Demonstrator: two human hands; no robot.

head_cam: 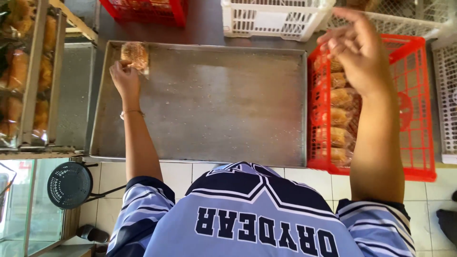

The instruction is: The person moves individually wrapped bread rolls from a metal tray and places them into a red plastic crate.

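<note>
L hand [124,78] pinching wrapped bun [135,55] on steel tray [209,114] | R hand [354,52] loose, empty, over red crate [414,109] (row of bagged buns [339,119])

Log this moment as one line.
left hand: gripping wrapped pastry on metal tray | right hand: empty, over red crate

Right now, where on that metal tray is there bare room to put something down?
Nearly all of the metal tray is bare: everything right of the wrapped bun that the left hand touches, across to the red crate. The crate's left side is crowded with wrapped buns, below the right hand.
</note>
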